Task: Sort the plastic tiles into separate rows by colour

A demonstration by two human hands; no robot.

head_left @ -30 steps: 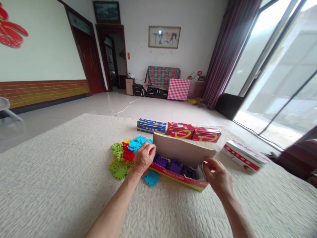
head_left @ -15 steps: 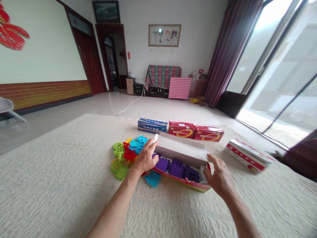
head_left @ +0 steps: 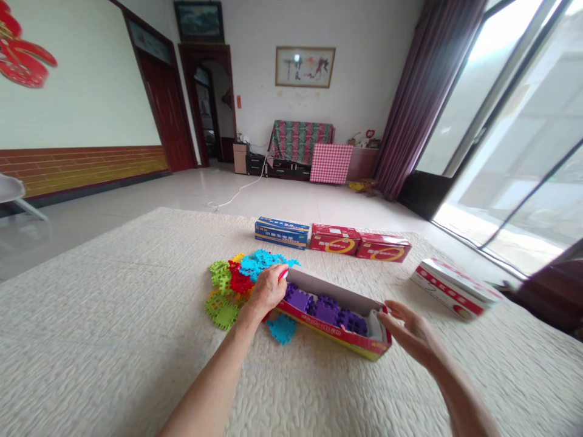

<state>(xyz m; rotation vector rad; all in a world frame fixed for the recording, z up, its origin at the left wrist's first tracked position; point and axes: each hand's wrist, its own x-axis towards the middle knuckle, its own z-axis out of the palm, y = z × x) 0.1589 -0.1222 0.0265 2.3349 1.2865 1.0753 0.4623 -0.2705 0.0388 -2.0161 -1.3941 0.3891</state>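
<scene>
Quilt under open box, pale tiled floor, purple curtain

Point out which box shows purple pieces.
The open box between left hand and right hand; purple pieces show there, not in the blue box, white box or red boxes.

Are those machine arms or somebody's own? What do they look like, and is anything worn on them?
They are a person's own. The left hand and right hand are ungloved, with no rings in view. The left forearm and right forearm narrow towards the wrists and are bare: no sleeve, watch, bracelet or cable shows within the picture.
</scene>
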